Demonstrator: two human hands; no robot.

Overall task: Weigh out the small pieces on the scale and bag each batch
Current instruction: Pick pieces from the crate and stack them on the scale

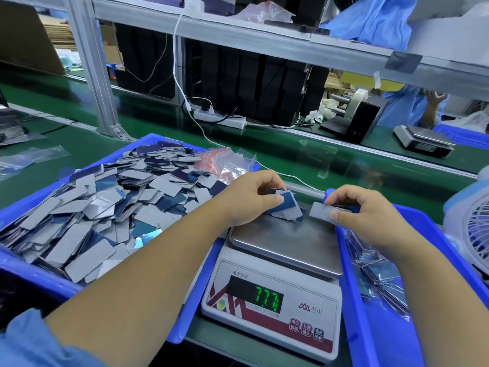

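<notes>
Digits glow green on the scale (pixel 272 295) just below both hands; they look like 77 with a blurred third figure that I cannot read. The red buttons at its lower edge carry print too small to make out. The far side of the steel pan (pixel 285 242) is hidden behind the hands and the pieces they hold.

The left hand (pixel 248 200) is curled, thumb and fingers pinching a loose fan of blue and grey cards (pixel 287 206) whose lower edges touch or nearly touch the pan; how many cards, I cannot tell. The right hand (pixel 367 215) is also curled, thumb pressed on a small grey stack (pixel 321 211) held just beside the left hand's bundle, above the pan's right rim. Part of that stack disappears under the fingers.

Left of the left arm, a blue tray (pixel 148 140) holds a big heap of the same cards (pixel 87 205), its near corner covered by the forearm. Beyond the left hand lies a pile of clear bags (pixel 227 162) with red print. Under the right wrist, a second blue tray (pixel 362 300), cut off by the frame edge, holds filled bags (pixel 378 271).
</notes>
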